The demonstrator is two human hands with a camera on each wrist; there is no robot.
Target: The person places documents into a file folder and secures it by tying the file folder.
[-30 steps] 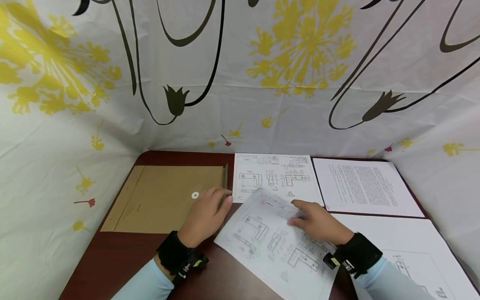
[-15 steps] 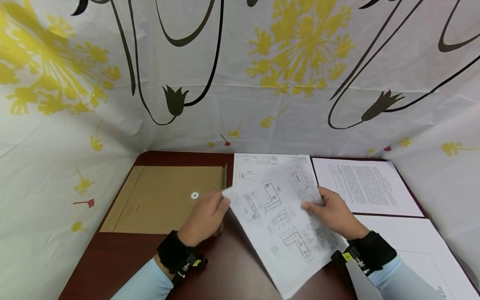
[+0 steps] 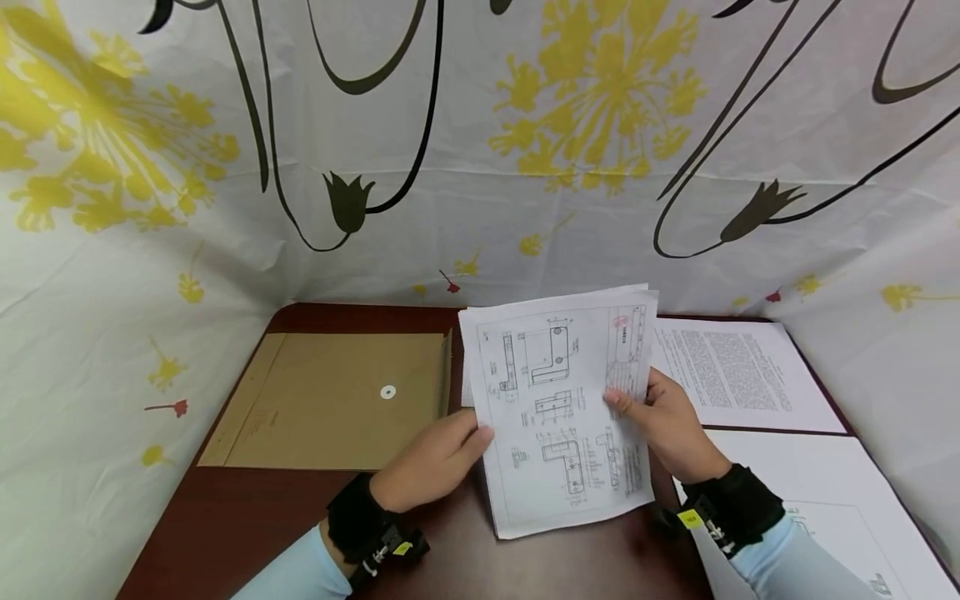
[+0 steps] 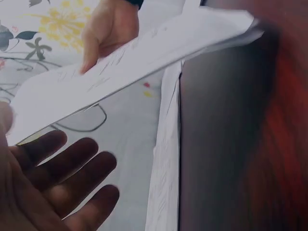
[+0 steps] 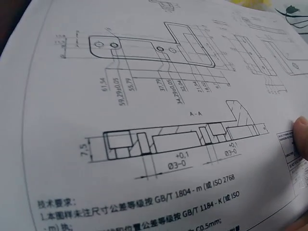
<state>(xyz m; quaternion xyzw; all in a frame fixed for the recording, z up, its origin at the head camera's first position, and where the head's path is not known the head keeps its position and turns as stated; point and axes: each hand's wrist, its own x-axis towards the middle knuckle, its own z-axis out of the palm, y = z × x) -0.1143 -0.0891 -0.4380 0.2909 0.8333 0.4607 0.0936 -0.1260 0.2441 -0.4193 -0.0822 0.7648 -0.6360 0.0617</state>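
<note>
My right hand grips the white paper sheets printed with line drawings at their right edge; my left hand pinches the left edge. The sheets are raised off the glossy red-brown table. Light, even thumb pressure should keep edges aligned, uncreased. The flat brown card envelope, left, hides any contents.

Our left forearm and right forearm angle forward and inward. Our left hand pinches between thumb and index finger, its other fingers slightly apart. Our right hand grips, right thumb on top.
</note>
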